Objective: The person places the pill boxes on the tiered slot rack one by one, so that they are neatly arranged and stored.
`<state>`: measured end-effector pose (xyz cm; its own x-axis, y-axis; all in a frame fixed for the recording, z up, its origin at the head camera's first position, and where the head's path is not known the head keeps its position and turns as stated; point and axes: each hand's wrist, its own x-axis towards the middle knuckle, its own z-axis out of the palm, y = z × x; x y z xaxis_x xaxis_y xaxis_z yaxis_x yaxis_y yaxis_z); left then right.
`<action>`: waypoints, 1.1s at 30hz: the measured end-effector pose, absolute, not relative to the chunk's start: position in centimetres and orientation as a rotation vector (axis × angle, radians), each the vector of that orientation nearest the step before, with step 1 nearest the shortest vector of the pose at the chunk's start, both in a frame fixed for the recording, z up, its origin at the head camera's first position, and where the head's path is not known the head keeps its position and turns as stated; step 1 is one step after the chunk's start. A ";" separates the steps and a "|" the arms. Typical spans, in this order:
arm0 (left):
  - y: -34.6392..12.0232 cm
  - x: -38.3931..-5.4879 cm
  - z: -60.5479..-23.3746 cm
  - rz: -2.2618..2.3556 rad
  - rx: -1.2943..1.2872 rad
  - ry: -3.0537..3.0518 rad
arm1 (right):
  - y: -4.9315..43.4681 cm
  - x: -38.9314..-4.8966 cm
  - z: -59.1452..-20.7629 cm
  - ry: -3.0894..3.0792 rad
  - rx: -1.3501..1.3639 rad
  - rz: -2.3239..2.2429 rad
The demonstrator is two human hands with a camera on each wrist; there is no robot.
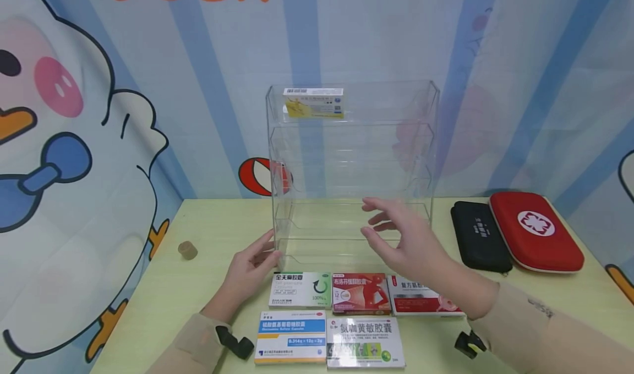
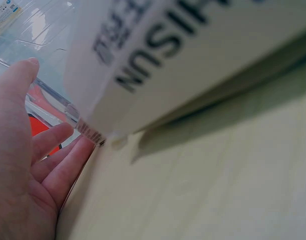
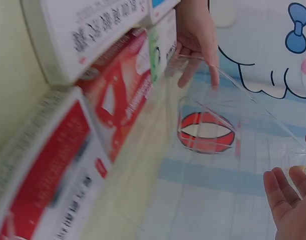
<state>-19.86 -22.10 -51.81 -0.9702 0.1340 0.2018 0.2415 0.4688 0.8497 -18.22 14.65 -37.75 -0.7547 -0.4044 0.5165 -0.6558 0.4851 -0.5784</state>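
A clear stepped plastic rack [image 1: 351, 165] stands upright on the table, with a yellow-and-white medicine box [image 1: 317, 103] in its top tier, at the left. My left hand [image 1: 250, 269] holds the rack's lower left corner, thumb at the front edge and fingers along the side. In front of the rack's lower tiers hovers my right hand [image 1: 408, 242], fingers loosely bent and holding nothing. Before the rack lie a green-and-white box [image 1: 300, 290], a red box [image 1: 360, 293] and a red-and-white box [image 1: 416, 297], the last partly behind my right forearm.
Nearer me lie a blue-and-white box [image 1: 291, 336] and a white-and-green box [image 1: 365, 342]. At the right are a black zip case [image 1: 479, 236] and a red case [image 1: 537, 231]. A small brown cylinder [image 1: 187, 250] stands at the left. A printed cloth [image 1: 223, 88] hangs behind.
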 end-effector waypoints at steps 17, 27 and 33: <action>-22.0 -19.9 -51.8 -1.532 -0.363 -2.585 | 17.1 -13.4 -41.9 -2.669 0.825 1.084; -22.1 -19.8 -51.8 -1.524 -0.343 -2.600 | 17.8 -11.6 -43.2 -2.903 0.815 1.077; -22.1 -19.8 -51.8 -1.523 -0.328 -2.611 | 18.1 -11.0 -43.9 -3.005 0.828 1.073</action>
